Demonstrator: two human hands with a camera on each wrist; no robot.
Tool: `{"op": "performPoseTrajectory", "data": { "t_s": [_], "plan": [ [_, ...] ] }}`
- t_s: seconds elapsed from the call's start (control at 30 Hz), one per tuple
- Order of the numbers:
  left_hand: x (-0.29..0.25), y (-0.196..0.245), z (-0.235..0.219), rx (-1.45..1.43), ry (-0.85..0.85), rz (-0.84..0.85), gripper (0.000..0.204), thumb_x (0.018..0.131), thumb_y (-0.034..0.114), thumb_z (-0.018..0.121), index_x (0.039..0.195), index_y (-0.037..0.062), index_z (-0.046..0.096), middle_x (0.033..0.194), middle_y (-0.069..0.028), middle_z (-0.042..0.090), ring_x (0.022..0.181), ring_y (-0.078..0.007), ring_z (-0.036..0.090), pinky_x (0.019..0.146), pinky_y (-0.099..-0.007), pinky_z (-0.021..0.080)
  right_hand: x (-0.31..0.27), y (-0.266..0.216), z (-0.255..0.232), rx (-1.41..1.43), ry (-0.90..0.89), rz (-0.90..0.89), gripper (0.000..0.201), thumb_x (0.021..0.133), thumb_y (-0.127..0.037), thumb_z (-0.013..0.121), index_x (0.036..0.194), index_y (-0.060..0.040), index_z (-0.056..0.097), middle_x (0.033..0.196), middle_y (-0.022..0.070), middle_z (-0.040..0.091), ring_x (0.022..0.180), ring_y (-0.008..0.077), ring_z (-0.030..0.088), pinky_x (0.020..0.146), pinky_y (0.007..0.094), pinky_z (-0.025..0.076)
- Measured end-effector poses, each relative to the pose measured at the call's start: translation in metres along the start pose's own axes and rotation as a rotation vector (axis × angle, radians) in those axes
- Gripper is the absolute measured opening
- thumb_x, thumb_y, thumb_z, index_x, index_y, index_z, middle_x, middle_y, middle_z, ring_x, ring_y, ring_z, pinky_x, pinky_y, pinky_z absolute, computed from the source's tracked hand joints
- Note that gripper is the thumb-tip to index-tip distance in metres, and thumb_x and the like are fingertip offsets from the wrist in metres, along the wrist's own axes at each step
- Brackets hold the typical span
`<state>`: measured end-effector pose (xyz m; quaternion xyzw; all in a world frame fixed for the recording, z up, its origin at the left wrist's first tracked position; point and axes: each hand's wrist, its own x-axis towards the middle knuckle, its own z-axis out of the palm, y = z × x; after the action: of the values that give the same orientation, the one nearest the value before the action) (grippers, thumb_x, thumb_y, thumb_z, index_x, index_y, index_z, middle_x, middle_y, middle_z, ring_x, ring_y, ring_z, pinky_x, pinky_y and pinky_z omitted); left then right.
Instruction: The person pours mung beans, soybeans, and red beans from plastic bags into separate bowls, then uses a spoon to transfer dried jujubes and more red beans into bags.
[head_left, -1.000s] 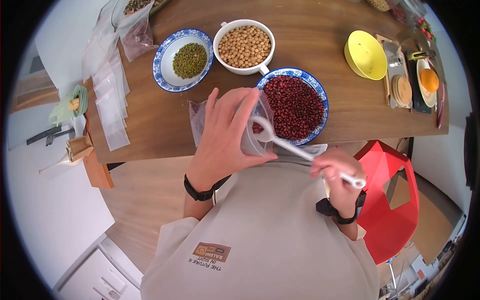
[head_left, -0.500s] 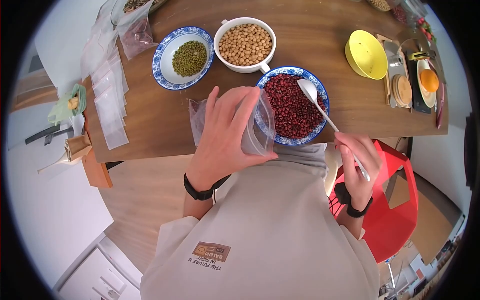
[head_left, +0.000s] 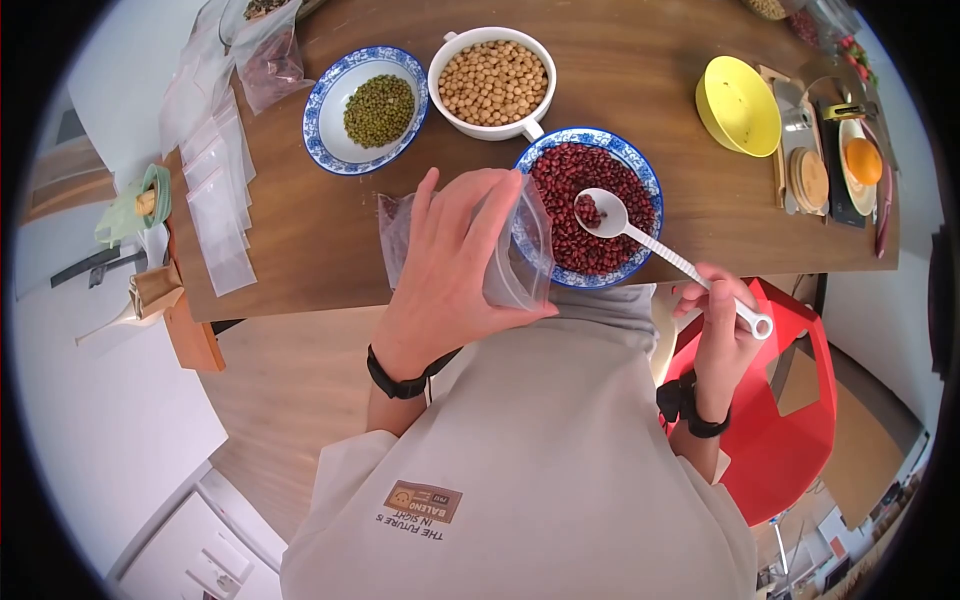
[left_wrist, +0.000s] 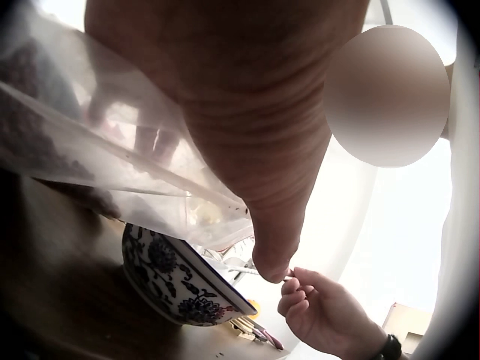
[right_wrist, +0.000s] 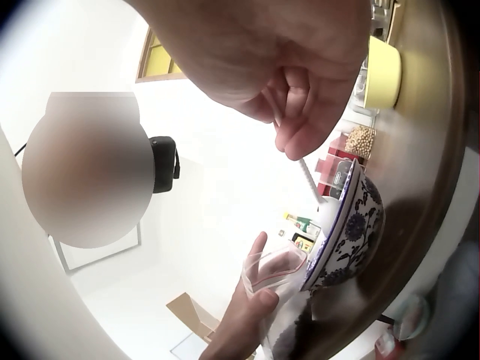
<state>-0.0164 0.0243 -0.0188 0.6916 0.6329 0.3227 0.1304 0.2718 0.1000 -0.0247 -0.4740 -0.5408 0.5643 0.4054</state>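
Note:
My left hand [head_left: 440,265] holds a clear plastic bag [head_left: 528,245] by its mouth, thumb and fingers spread wide so the mouth gapes. Dark red contents show through the bag [left_wrist: 45,120] in the left wrist view. Between the fingers and thumb of my right hand [head_left: 725,330] is the handle of a white spoon [head_left: 665,253]. A few red beans lie in the spoon's scoop, which is over the beans in a blue-and-white bowl [head_left: 652,180]. That bowl, full of dark red beans [head_left: 560,190], stands at the table's front edge, right beside the bag's mouth.
Behind sit a patterned bowl [head_left: 318,110] of green beans and a white two-handled pot [head_left: 440,95] of chickpeas. Flat zip bags [head_left: 220,235] lie along the left. A yellow bowl [head_left: 740,105] stands right, near an orange [head_left: 862,160]. A red chair [head_left: 790,440] is below right.
The spoon swung from the bag's mouth back to the red bean bowl, empty half a second ago, and now carries some beans. My left hand and the bag stayed nearly still.

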Motion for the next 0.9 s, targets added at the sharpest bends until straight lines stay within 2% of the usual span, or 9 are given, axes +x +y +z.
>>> {"op": "performPoseTrajectory", "data": {
  "t_s": [0.13, 0.2, 0.3, 0.4, 0.5, 0.63, 0.73, 0.8, 0.9],
  "plan": [
    [0.0, -0.001, 0.0, -0.001, -0.004, 0.001, 0.117, 0.058, 0.042, 0.095, 0.154, 0.0087, 0.037, 0.143, -0.0123, 0.049, 0.133, -0.0349, 0.048, 0.116, -0.0678, 0.026, -0.005, -0.003, 0.001, 0.098, -0.048, -0.033, 0.028, 0.104, -0.017, 0.061, 0.11, 0.0082, 0.071, 0.084, 0.0135, 0.071, 0.069, 0.0204, 0.068, 0.065, 0.0319, 0.056],
    [-0.001, -0.003, 0.0, 0.051, -0.028, 0.023, 0.124, 0.056, 0.049, 0.096, 0.153, 0.002, 0.036, 0.146, -0.02, 0.049, 0.135, -0.0388, 0.047, 0.117, -0.0664, 0.026, -0.007, -0.009, 0.006, 0.113, -0.088, -0.052, 0.028, 0.104, -0.018, 0.061, 0.109, 0.0081, 0.071, 0.084, 0.0136, 0.071, 0.069, 0.0205, 0.068, 0.065, 0.0318, 0.056],
    [-0.001, -0.002, 0.0, 0.056, -0.029, 0.019, 0.124, 0.057, 0.05, 0.095, 0.153, 0.0018, 0.035, 0.146, -0.0203, 0.049, 0.135, -0.0388, 0.047, 0.117, -0.0664, 0.027, -0.009, -0.022, 0.021, -0.001, -0.281, -0.159, 0.024, 0.102, -0.017, 0.063, 0.107, 0.0056, 0.072, 0.086, 0.0143, 0.072, 0.071, 0.0201, 0.069, 0.065, 0.033, 0.057],
    [-0.002, -0.003, 0.001, 0.067, -0.013, 0.033, 0.124, 0.057, 0.052, 0.095, 0.153, 0.0016, 0.035, 0.145, -0.0207, 0.049, 0.135, -0.0389, 0.047, 0.117, -0.0664, 0.027, -0.003, -0.027, 0.029, -0.176, -0.504, -0.362, 0.017, 0.092, -0.008, 0.072, 0.106, -0.0025, 0.078, 0.086, 0.0101, 0.072, 0.076, 0.0216, 0.068, 0.065, 0.033, 0.053],
    [-0.003, -0.003, 0.002, 0.073, -0.01, 0.037, 0.123, 0.058, 0.053, 0.095, 0.153, 0.0016, 0.035, 0.145, -0.0211, 0.049, 0.135, -0.0389, 0.047, 0.117, -0.0664, 0.027, -0.001, -0.034, 0.032, -0.285, -0.6, -0.444, 0.02, 0.087, -0.006, 0.075, 0.106, -0.0046, 0.079, 0.088, 0.0105, 0.072, 0.078, 0.0235, 0.068, 0.066, 0.034, 0.053],
    [-0.002, -0.002, 0.0, 0.064, -0.023, 0.025, 0.123, 0.058, 0.053, 0.095, 0.153, 0.0016, 0.035, 0.145, -0.0208, 0.049, 0.135, -0.0389, 0.047, 0.117, -0.0663, 0.027, 0.001, -0.029, 0.013, -0.275, -0.513, -0.489, 0.018, 0.088, -0.004, 0.073, 0.105, -0.0029, 0.077, 0.092, 0.0106, 0.073, 0.078, 0.0221, 0.068, 0.067, 0.033, 0.053],
    [-0.002, -0.002, 0.001, 0.063, -0.027, 0.028, 0.124, 0.057, 0.052, 0.095, 0.153, 0.0015, 0.035, 0.145, -0.0204, 0.049, 0.135, -0.0388, 0.047, 0.117, -0.0663, 0.027, 0.002, -0.025, 0.004, -0.267, -0.352, -0.425, 0.017, 0.09, 0.0, 0.071, 0.106, -0.0001, 0.076, 0.093, 0.0108, 0.072, 0.079, 0.0218, 0.068, 0.067, 0.0316, 0.053],
    [-0.002, -0.002, 0.001, 0.061, -0.022, 0.028, 0.125, 0.056, 0.052, 0.095, 0.153, 0.0015, 0.035, 0.145, -0.0201, 0.049, 0.135, -0.0389, 0.047, 0.118, -0.0663, 0.027, 0.007, -0.025, 0.005, -0.423, -0.186, -0.362, 0.017, 0.091, 0.004, 0.068, 0.106, 0.0023, 0.074, 0.093, 0.0119, 0.072, 0.081, 0.0222, 0.069, 0.069, 0.0314, 0.053],
    [-0.003, -0.002, 0.0, 0.062, -0.025, 0.027, 0.125, 0.056, 0.052, 0.095, 0.153, 0.0016, 0.035, 0.145, -0.0203, 0.049, 0.135, -0.039, 0.047, 0.117, -0.0664, 0.027, 0.015, -0.019, 0.009, -0.501, -0.184, -0.435, 0.018, 0.09, 0.006, 0.067, 0.107, 0.0031, 0.074, 0.095, 0.0133, 0.073, 0.08, 0.0221, 0.069, 0.07, 0.0316, 0.053]
  ]
}}
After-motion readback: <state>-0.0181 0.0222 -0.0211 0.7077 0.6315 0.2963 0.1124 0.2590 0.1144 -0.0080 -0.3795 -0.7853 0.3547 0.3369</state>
